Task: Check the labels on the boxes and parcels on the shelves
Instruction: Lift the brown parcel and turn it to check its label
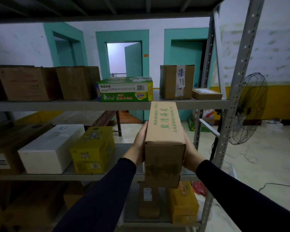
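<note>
Holding long cardboard box (164,141) lengthwise in front of middle shelf (107,106), right of yellow carton (92,149). Left hand (138,148) and right hand (190,153) pressing flat against opposite long sides. Looking stiff, probably light; gripping mid-length for balance.

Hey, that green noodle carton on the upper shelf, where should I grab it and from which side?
Take the green noodle carton by its two short ends, reaching in from the front with one hand on each. It lies flat and wide with its long face toward you; there looks to be a gap beside the tall taped box, but the brown box crowds its left end.
</note>
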`<state>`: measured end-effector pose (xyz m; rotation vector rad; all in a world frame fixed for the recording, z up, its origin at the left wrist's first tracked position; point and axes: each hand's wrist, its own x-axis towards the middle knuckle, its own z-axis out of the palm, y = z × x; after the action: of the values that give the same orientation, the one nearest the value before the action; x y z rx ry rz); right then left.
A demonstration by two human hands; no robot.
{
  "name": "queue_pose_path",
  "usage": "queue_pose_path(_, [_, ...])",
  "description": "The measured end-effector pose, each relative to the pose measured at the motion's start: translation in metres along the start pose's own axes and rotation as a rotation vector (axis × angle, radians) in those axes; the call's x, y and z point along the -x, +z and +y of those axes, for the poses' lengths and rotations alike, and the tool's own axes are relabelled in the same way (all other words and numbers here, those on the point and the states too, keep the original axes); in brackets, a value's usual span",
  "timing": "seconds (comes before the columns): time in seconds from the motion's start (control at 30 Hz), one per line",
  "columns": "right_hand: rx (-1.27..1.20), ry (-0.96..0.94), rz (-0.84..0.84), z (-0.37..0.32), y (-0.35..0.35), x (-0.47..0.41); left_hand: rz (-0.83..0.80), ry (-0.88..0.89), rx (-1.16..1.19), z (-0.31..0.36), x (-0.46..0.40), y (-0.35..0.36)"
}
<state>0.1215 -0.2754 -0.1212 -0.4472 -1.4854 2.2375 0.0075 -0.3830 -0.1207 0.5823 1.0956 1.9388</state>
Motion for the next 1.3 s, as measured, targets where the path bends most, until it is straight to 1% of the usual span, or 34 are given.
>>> queue_pose_path(0.07, [-0.038,0.071,-0.010,-0.004,-0.001,0.000,0.032,-0.018,-0.042,-0.004,-0.003,-0.004])
queue_pose_path(0.17, [-0.011,0.147,-0.035,-0.006,-0.004,0.001,0.090,-0.071,-0.120,-0.010,-0.009,-0.013])
queue_pose_path(0.2, [-0.023,0.146,-0.021,-0.005,-0.004,0.001,0.103,-0.078,-0.162,-0.011,-0.010,-0.014])
queue_pose_path(0.3, [-0.094,0.087,0.058,-0.002,-0.012,-0.001,0.068,-0.085,-0.367,-0.008,-0.007,-0.014])
queue_pose_path(0.4, [-0.218,0.078,0.094,0.001,-0.027,-0.003,0.125,-0.154,-0.504,0.001,-0.008,-0.041])
queue_pose_path(0.47, [-0.287,0.050,0.126,0.005,-0.035,-0.008,0.090,-0.248,-0.510,0.006,-0.007,-0.063])
queue_pose_path(0.53, [-0.293,0.049,0.176,0.011,-0.038,-0.012,0.096,-0.332,-0.410,0.007,-0.005,-0.076])
queue_pose_path(0.6, [-0.209,0.065,0.218,0.016,-0.041,-0.015,0.127,-0.368,-0.324,0.003,-0.013,-0.085])
queue_pose_path(0.67, [0.009,0.027,0.320,0.022,-0.053,-0.020,0.165,-0.385,-0.257,0.000,-0.018,-0.086])
queue_pose_path(0.73, [0.260,-0.031,0.467,0.028,-0.072,-0.027,0.187,-0.401,-0.272,-0.008,-0.032,-0.083])
queue_pose_path(0.77, [0.336,-0.059,0.529,0.029,-0.079,-0.028,0.193,-0.409,-0.290,-0.014,-0.040,-0.082])
queue_pose_path(0.8, [0.378,-0.073,0.556,0.031,-0.088,-0.032,0.195,-0.413,-0.309,-0.020,-0.047,-0.080])
queue_pose_path(0.83, [0.397,-0.059,0.564,0.033,-0.096,-0.036,0.191,-0.414,-0.332,-0.027,-0.056,-0.076])
queue_pose_path(0.9, [0.358,0.029,0.530,0.034,-0.116,-0.046,0.188,-0.422,-0.385,-0.044,-0.075,-0.067])
queue_pose_path(1.0, [0.307,0.174,0.407,0.038,-0.158,-0.070,0.223,-0.412,-0.463,-0.074,-0.113,-0.054])
queue_pose_path(1.13, [0.247,0.253,0.338,0.041,-0.223,-0.111,0.256,-0.439,-0.505,-0.125,-0.174,-0.029])
queue_pose_path(1.2, [0.238,0.303,0.333,0.044,-0.249,-0.131,0.290,-0.441,-0.493,-0.145,-0.200,-0.019])
queue_pose_path(1.3, [0.237,0.326,0.334,0.053,-0.293,-0.173,0.347,-0.433,-0.511,-0.175,-0.244,-0.006])
